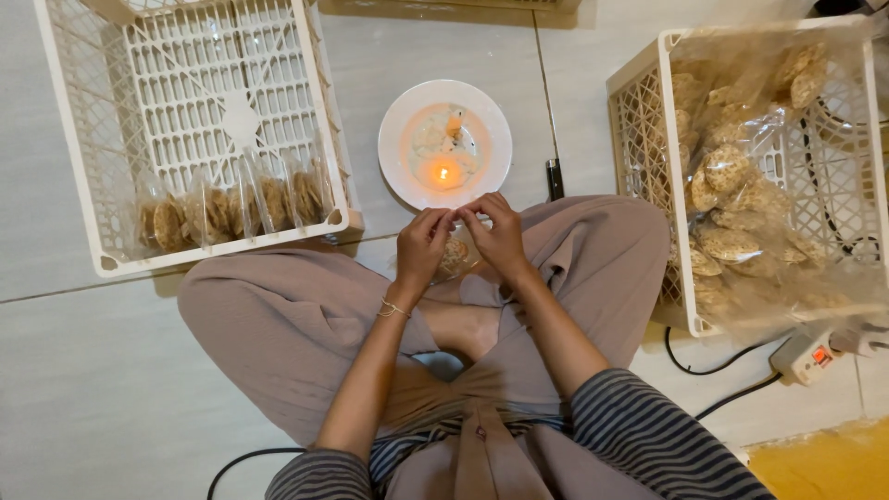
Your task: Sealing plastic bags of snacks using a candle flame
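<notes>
Seated cross-legged on the floor, the left hand and right hand pinch a small clear packet of snacks by its top edge, just short of the candle on the plate. A few finished packets line the left crate; the big bag of snacks in the right crate looks largely full.

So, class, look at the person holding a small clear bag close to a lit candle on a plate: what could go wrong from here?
1. Both hands, left hand and right hand, hold the small clear bag close to the candle flame; fingers could get burnt or the plastic might melt too far.
2. The plate sits on the floor beside the knees; a nudge could tip wax.
3. The power strip and its cables lie near the right leg, a snag risk.
</notes>
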